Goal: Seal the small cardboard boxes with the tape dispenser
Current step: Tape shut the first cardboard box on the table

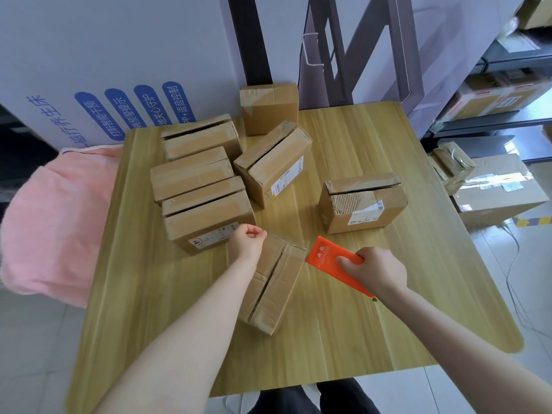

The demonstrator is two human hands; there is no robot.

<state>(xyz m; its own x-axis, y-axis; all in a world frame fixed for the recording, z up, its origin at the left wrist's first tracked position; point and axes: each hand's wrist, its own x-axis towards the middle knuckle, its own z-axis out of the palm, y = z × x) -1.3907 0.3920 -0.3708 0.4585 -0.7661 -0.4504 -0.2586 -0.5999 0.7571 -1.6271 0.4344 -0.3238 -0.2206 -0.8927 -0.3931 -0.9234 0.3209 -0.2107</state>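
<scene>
Counter [358,324]: is carrying all the cardboard boxes, most of them crowding its far-left part.
Other boxes [197,174]: are sitting in a cluster towards the far-left corner. The closest of them is lying just beside the left hand. One lone box [363,204] is standing towards the right edge, and its top flaps look unsealed.
Near box [277,291]: is lying around the middle of the counter, a little towards the near edge, between the two hands. Its long axis is running from the near edge towards the far edge, leaning slightly right at the far end.
Tape dispenser [324,253]: this orange tool is sitting just off the near box's far-right corner. Its front tip is almost touching that corner and its body is angling back to the near-right.
Right hand [375,271]: is gripping the dispenser's rear, with the fingers wrapping over it, just to the right of the near box.
Left hand [246,242]: is hovering at the near box's far end, fingers curling against the thumb. No tape is showing, so I cannot tell whether it is pinching a clear tape end.
Seam [267,282]: is showing as a dark gap along the lid's long axis and appears untaped.
Deciding relation: the dispenser is sitting at the seam's far end. The pull is therefore probably going to be towards the near edge, with the right hand driving and the left hand anchoring the far end.
</scene>
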